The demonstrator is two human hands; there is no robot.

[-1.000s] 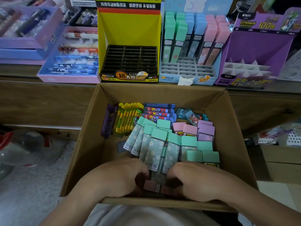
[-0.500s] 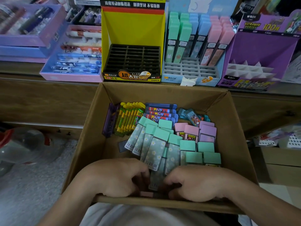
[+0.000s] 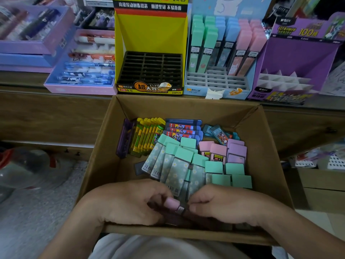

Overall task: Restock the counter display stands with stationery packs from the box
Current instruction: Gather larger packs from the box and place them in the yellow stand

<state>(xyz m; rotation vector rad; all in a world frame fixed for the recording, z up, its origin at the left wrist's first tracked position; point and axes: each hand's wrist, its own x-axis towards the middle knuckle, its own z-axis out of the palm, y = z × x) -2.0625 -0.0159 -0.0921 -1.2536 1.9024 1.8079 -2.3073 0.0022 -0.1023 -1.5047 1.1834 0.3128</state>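
Note:
An open cardboard box (image 3: 104, 146) in front of me holds several mint-capped packs (image 3: 177, 165), pink packs (image 3: 214, 152), lilac packs (image 3: 237, 150), yellow packs (image 3: 147, 135) and dark blue packs (image 3: 183, 128). My left hand (image 3: 127, 202) and my right hand (image 3: 224, 204) are low at the box's near wall, fingers curled round a pink-capped pack (image 3: 173, 203) between them. Behind the box on the counter stand a yellow stand (image 3: 151, 34) with bare black slots, a light blue stand (image 3: 220, 79) partly filled with tall packs, and a purple stand (image 3: 298, 58) with white dividers.
Lilac and pink trays of pens (image 3: 80, 71) lie left on the wooden counter (image 3: 46, 113). A clear plastic container (image 3: 28, 169) sits on the floor at left. Cardboard and white baskets (image 3: 317, 161) crowd the right side.
Both hands have stayed at the box's near wall, fingers working among the packs. A pink-capped pack now shows lifted between them.

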